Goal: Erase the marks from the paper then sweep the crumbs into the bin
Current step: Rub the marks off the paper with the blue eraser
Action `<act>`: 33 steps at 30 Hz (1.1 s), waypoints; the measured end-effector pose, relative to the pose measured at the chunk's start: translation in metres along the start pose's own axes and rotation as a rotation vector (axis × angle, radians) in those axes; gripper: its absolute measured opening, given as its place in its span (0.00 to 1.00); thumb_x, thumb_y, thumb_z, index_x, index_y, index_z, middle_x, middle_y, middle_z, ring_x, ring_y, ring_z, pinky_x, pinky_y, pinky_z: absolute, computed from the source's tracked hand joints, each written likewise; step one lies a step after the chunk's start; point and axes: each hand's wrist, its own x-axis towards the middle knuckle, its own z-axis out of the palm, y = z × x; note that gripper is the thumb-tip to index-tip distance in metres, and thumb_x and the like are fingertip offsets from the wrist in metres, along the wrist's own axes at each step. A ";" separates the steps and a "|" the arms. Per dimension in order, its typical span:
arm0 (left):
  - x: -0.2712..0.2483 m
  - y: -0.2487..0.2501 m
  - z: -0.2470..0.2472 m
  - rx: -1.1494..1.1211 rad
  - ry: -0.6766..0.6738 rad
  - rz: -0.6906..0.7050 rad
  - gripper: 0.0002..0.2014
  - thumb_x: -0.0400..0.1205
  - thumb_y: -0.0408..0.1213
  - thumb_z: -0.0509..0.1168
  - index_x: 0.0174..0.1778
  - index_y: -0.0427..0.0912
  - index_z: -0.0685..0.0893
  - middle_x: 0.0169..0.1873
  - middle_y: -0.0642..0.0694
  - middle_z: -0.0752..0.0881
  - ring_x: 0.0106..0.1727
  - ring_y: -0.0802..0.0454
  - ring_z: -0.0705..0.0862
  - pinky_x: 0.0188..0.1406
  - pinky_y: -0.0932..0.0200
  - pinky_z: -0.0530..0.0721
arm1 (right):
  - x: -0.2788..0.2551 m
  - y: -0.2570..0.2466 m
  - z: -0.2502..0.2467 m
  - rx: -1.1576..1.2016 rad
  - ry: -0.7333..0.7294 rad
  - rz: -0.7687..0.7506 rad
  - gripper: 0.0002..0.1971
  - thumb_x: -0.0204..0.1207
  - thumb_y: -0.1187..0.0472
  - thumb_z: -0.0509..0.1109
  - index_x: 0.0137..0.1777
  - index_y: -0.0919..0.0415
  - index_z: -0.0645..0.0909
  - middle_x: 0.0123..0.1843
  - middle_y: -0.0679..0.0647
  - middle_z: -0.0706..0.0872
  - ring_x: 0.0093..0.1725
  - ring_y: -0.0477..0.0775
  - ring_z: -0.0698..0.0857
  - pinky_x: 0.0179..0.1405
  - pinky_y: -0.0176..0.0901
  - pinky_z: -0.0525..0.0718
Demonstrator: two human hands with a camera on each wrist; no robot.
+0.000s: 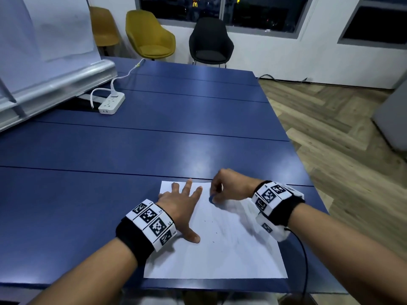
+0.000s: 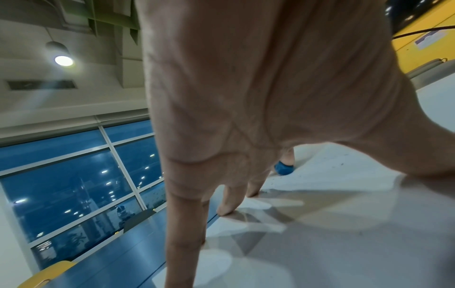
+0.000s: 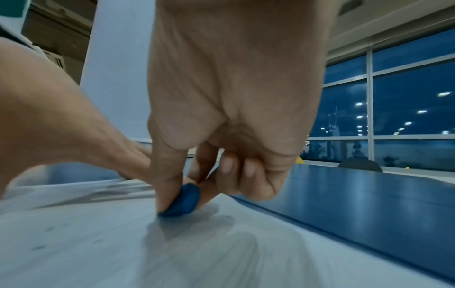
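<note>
A white sheet of paper (image 1: 222, 249) lies on the blue table near its front edge. My left hand (image 1: 180, 203) lies flat on the sheet's left part, fingers spread and straight, pressing it down. My right hand (image 1: 220, 190) pinches a small blue eraser (image 1: 211, 198) between thumb and forefinger and holds it against the paper near the far edge. In the right wrist view the eraser (image 3: 183, 200) touches the sheet (image 3: 123, 243). In the left wrist view the eraser (image 2: 283, 168) shows beyond my left hand (image 2: 234, 175). Tiny dark crumbs (image 1: 213, 241) dot the paper. No bin is in view.
A white power strip (image 1: 111, 103) with its cable sits at the table's (image 1: 154, 139) far left, beside a whiteboard stand (image 1: 55, 84). Yellow chairs (image 1: 149, 34) and a black chair (image 1: 209, 40) stand beyond the table. Wooden floor (image 1: 341, 139) lies to the right.
</note>
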 end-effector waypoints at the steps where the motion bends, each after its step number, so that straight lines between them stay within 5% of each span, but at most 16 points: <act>1: 0.001 -0.001 0.000 0.001 0.004 0.001 0.68 0.66 0.65 0.78 0.86 0.52 0.34 0.85 0.45 0.30 0.86 0.33 0.42 0.74 0.32 0.70 | -0.001 0.002 0.004 0.008 -0.016 -0.001 0.02 0.66 0.61 0.78 0.36 0.54 0.88 0.35 0.45 0.90 0.35 0.41 0.86 0.42 0.43 0.88; 5: 0.004 -0.002 0.003 0.012 0.012 0.003 0.68 0.65 0.66 0.78 0.87 0.52 0.35 0.86 0.44 0.31 0.86 0.34 0.43 0.74 0.32 0.71 | -0.015 -0.005 0.014 -0.039 -0.300 -0.010 0.07 0.63 0.56 0.81 0.41 0.55 0.90 0.38 0.50 0.91 0.32 0.42 0.83 0.37 0.40 0.83; 8: 0.004 -0.002 0.004 0.040 0.031 0.007 0.68 0.65 0.68 0.77 0.87 0.52 0.35 0.86 0.44 0.33 0.85 0.33 0.46 0.72 0.33 0.72 | 0.007 -0.001 0.001 -0.014 -0.114 0.021 0.08 0.63 0.52 0.80 0.39 0.53 0.90 0.37 0.49 0.91 0.37 0.48 0.86 0.43 0.47 0.87; 11: 0.004 -0.005 0.005 0.027 0.062 0.015 0.69 0.63 0.69 0.77 0.87 0.50 0.36 0.87 0.46 0.35 0.85 0.35 0.48 0.74 0.34 0.68 | 0.020 -0.004 0.002 0.009 0.039 -0.003 0.04 0.68 0.59 0.80 0.38 0.58 0.89 0.37 0.52 0.90 0.35 0.50 0.84 0.38 0.43 0.83; 15: 0.004 -0.013 0.010 -0.015 0.108 0.022 0.72 0.61 0.72 0.75 0.86 0.44 0.33 0.87 0.49 0.38 0.85 0.39 0.51 0.80 0.35 0.58 | 0.014 -0.017 0.014 -0.038 -0.074 -0.049 0.06 0.67 0.57 0.79 0.40 0.58 0.90 0.39 0.52 0.91 0.37 0.49 0.84 0.41 0.42 0.85; 19: 0.002 -0.017 0.013 -0.047 0.141 0.032 0.74 0.61 0.73 0.75 0.85 0.43 0.32 0.87 0.52 0.42 0.85 0.41 0.51 0.81 0.36 0.55 | 0.024 -0.011 0.004 -0.022 0.058 0.013 0.05 0.69 0.57 0.78 0.37 0.57 0.88 0.37 0.52 0.91 0.37 0.50 0.86 0.40 0.46 0.86; 24: 0.003 -0.019 0.014 -0.088 0.158 0.048 0.75 0.59 0.73 0.75 0.85 0.44 0.29 0.87 0.52 0.49 0.83 0.40 0.54 0.80 0.35 0.55 | 0.015 -0.030 0.026 -0.110 -0.020 -0.028 0.14 0.69 0.54 0.76 0.27 0.51 0.77 0.29 0.46 0.83 0.30 0.49 0.80 0.29 0.40 0.76; 29: 0.002 -0.019 0.013 -0.100 0.169 0.059 0.75 0.58 0.73 0.76 0.85 0.46 0.31 0.87 0.52 0.51 0.83 0.40 0.55 0.80 0.34 0.55 | 0.018 -0.035 0.016 -0.144 0.102 0.031 0.07 0.70 0.55 0.73 0.40 0.59 0.86 0.40 0.55 0.90 0.41 0.59 0.86 0.33 0.41 0.76; 31: 0.002 -0.019 0.013 -0.100 0.164 0.060 0.74 0.59 0.73 0.76 0.85 0.45 0.32 0.86 0.50 0.54 0.83 0.40 0.55 0.80 0.34 0.55 | 0.004 -0.047 0.028 -0.163 0.043 -0.060 0.06 0.71 0.57 0.73 0.43 0.59 0.86 0.41 0.54 0.90 0.41 0.57 0.85 0.34 0.44 0.79; 33: 0.002 -0.020 0.012 -0.053 0.127 0.054 0.74 0.60 0.74 0.75 0.85 0.43 0.32 0.88 0.49 0.46 0.85 0.40 0.51 0.81 0.35 0.54 | -0.015 -0.054 0.038 -0.113 -0.059 -0.098 0.05 0.71 0.56 0.74 0.42 0.57 0.86 0.41 0.51 0.90 0.39 0.52 0.84 0.39 0.46 0.83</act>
